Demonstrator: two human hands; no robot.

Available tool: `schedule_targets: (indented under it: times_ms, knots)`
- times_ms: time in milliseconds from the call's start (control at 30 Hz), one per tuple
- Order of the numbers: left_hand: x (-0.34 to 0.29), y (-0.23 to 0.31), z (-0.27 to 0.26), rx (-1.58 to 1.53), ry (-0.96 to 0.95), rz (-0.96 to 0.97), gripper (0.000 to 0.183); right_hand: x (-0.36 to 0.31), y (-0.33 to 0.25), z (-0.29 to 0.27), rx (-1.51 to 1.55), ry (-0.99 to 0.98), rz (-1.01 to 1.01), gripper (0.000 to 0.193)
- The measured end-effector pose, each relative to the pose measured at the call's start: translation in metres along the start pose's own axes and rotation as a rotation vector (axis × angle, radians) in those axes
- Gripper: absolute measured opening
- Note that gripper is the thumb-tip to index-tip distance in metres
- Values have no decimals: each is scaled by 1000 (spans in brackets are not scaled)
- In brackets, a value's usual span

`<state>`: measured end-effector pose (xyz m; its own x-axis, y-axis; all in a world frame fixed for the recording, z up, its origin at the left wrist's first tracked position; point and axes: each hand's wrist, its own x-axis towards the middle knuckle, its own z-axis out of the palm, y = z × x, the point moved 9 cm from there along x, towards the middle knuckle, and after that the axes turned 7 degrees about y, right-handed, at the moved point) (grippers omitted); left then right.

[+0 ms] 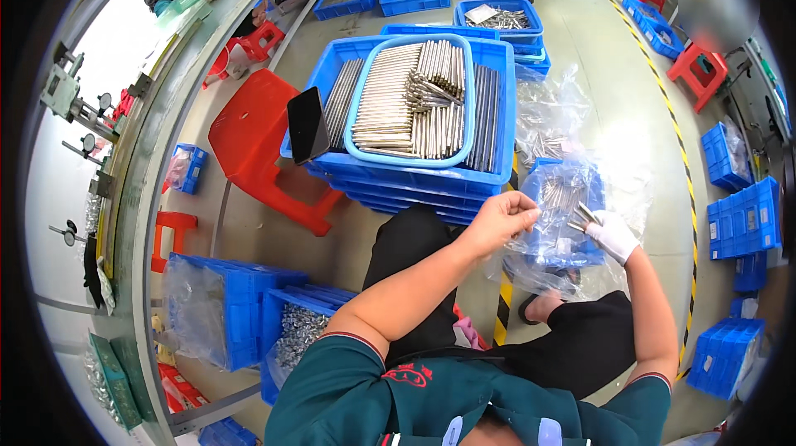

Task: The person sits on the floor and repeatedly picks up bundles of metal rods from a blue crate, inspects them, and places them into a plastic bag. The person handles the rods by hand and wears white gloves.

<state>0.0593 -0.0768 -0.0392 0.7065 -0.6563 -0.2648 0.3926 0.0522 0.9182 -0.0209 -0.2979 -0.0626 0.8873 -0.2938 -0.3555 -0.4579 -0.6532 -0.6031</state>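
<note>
My right hand (615, 236), in a white glove, is closed around several short metal rods (585, 217) whose ends stick out toward the left. Facing it, my bare left hand (504, 221) has thumb and fingers pinched together; anything between them is too small to make out. Both hands hover by a blue bin lined with a clear plastic bag (554, 239), in which loose metal rods (564, 195) lie. Ahead of my knees, a light-blue basket (470, 106) holds rows of silver rods (385, 102), with a jumbled heap at its right middle. It rests on a stack of blue crates (495, 166).
A black phone (308, 127) leans at the crate's left corner, beside a red stool (253, 143). Crates of metal parts (303, 332) stand at lower left under a long workbench (153, 239). More blue crates (744, 218) line the right, past a yellow-black floor stripe (685, 156).
</note>
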Motion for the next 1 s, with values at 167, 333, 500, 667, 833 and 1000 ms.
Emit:
schedule_targets:
  times_ms: [167,333,500,667,833,1000]
  knots:
    - [-1,2,-2,-214,-10,-16,17,-46,-89,-15,347,171,-90,22]
    - [-3,-4,-6,-407,-48,-89,14,-58,-124,9,400,220,-191,20]
    - [2,-8,-7,-512,-68,-131,11,-39,-114,22,411,211,-193,22]
    - [6,-14,-9,-544,-73,-138,10,-33,-126,11,297,216,-269,29]
    - [12,-12,1,-549,-139,-150,9,-34,-123,5,317,268,-327,26]
    - [14,-9,3,-506,-113,-138,8,-35,-123,3,205,291,-389,26]
